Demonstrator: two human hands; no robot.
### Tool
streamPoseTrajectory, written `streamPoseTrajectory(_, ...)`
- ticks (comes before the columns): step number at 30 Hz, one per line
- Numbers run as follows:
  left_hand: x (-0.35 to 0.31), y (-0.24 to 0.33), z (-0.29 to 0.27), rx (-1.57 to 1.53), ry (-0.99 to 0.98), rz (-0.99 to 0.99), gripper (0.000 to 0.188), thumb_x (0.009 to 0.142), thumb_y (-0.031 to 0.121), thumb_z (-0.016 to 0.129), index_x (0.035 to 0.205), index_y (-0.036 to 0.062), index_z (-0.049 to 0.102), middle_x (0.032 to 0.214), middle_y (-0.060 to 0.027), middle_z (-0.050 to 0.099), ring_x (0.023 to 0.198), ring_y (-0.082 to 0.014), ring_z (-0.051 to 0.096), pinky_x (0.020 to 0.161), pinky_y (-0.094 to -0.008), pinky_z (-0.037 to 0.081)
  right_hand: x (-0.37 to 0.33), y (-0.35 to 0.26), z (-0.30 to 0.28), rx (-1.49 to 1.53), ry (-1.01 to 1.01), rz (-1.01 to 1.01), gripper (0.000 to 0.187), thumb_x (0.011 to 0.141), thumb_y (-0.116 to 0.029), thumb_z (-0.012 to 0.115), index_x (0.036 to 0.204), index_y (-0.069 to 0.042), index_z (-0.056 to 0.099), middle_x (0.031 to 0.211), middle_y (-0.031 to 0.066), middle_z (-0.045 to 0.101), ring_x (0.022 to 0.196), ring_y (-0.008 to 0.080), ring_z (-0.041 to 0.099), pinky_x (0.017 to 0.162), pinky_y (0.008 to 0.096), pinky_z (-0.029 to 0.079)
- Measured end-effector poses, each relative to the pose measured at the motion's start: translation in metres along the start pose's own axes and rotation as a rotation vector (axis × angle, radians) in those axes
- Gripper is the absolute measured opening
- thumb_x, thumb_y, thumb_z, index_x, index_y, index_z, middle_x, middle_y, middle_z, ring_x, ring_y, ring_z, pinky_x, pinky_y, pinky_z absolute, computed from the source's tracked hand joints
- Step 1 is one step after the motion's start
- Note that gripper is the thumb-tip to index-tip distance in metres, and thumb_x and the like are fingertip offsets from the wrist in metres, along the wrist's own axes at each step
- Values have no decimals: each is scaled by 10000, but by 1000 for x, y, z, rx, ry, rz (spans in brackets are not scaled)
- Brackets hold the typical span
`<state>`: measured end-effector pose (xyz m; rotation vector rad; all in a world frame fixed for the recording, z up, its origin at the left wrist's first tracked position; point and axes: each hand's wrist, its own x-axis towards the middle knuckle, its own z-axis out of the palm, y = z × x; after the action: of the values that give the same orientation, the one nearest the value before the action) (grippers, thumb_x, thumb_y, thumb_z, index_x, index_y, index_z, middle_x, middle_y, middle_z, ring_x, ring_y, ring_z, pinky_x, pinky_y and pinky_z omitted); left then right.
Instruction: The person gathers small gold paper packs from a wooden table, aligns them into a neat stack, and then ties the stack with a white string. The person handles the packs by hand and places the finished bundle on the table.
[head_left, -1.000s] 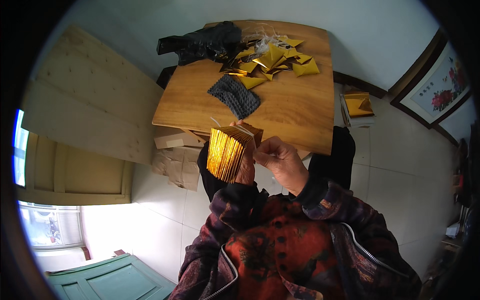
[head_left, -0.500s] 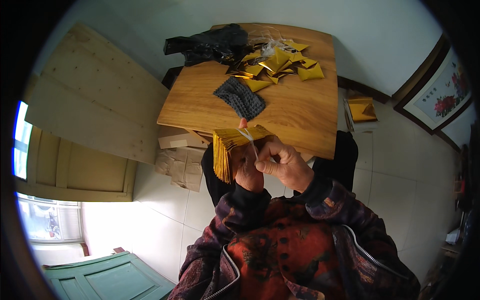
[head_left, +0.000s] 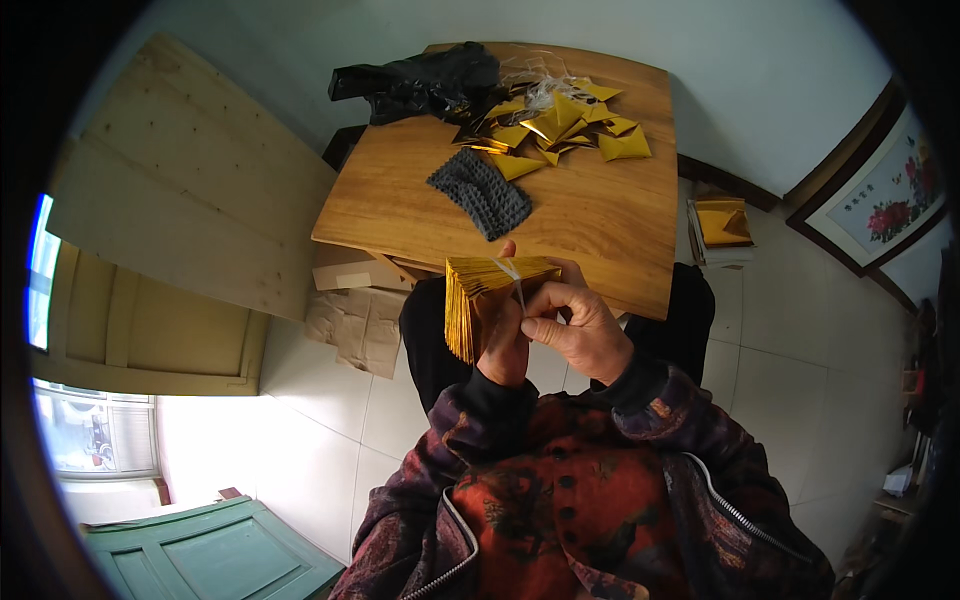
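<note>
Just past the table's near edge, above my lap, my left hand (head_left: 505,345) grips a thick bundle of folded gold paper (head_left: 468,300) from below, its thumb showing over the top. A thin whitish tie (head_left: 512,268) runs across the bundle. My right hand (head_left: 578,330) pinches the tie's lower end between thumb and forefinger, close to the bundle's right side. Part of the left fingers is hidden behind the paper.
On the wooden table (head_left: 600,220) lie a grey knitted cloth (head_left: 482,193), a heap of gold folded papers (head_left: 555,122), clear plastic strips (head_left: 548,92) and a black plastic bag (head_left: 430,85). Brown cardboard (head_left: 355,325) and a gold-topped stack (head_left: 722,222) rest on the floor.
Both hands and the bundle have shifted slightly right. The bundle is turned a little more upright, and my right hand keeps its pinch on the tie.
</note>
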<state>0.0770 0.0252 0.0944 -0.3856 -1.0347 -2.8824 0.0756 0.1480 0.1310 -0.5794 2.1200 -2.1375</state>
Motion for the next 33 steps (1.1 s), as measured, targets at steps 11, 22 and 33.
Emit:
streamPoseTrajectory(11, 11, 16, -39, 782, -289, -153, 508, 831, -38, 580, 1318, 8, 441, 1254, -124, 536, 1097, -250, 561, 908, -333, 472, -4, -11, -13, 66, 26, 157, 75, 786, -34, 705, 764, -60, 638, 1027, 8, 422, 819, 98, 465, 732, 249, 439)
streamPoseTrajectory(22, 52, 71, -50, 786, -67, -82, 148, 922, 19, 524, 997, -10, 649, 822, -27, 648, 737, -90, 589, 693, -240, 475, -9, -2, -18, 2, 19, 112, 56, 794, -50, 687, 766, -56, 639, 985, 7, 444, 828, 104, 460, 717, 239, 406)
streamPoseTrajectory(33, 0, 124, 22, 1072, -94, 85, 109, 882, -3, 523, 931, 0, 620, 765, -39, 598, 662, -104, 526, 629, -228, 420, -12, 7, -21, 154, 23, 185, 64, 808, -42, 705, 813, -50, 642, 967, 17, 458, 877, 110, 475, 734, 228, 419)
